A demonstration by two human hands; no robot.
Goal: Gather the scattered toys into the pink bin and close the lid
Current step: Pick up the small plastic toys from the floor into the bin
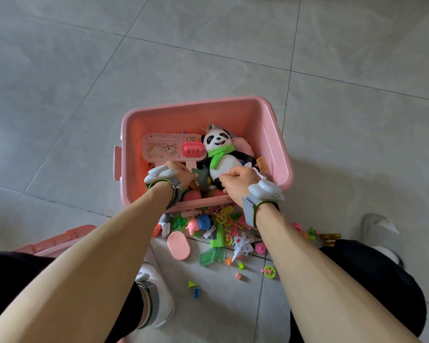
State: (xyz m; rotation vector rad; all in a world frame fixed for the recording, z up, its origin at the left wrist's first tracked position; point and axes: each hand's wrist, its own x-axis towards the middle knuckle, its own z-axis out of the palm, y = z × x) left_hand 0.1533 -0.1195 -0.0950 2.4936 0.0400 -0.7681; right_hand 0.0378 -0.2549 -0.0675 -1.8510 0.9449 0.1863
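Both hands are down in the pink bin point(270, 134) at centre frame, and I'm watching the fingers closely. The right hand point(238, 180) has its fingers curled and looks to be pinching the lower edge of the panda plush point(219, 154), which lies on top of the load toward two o'clock inside the bin. The left hand point(181, 173) is buried among the toys beside a grey shark figure point(203, 180) — its fingers are tucked out of sight, so I cannot tell whether they hold anything. A pink toy panel point(169, 148) lies flat at ten o'clock inside the bin. Plenty remains outside: at six o'clock of the bin a heap of small toys sits on the floor tiles point(84, 95), with a green water pistol point(214, 251), a white toy jet point(242, 246) and a pink oval piece point(178, 245). The pink lid point(60, 240) waits off at eight o'clock, well apart. The risk I see — the panda rides high, so if it isn't pressed down the lid may not seat; and the tiny pieces could scatter further under a careless sweep of a hand.
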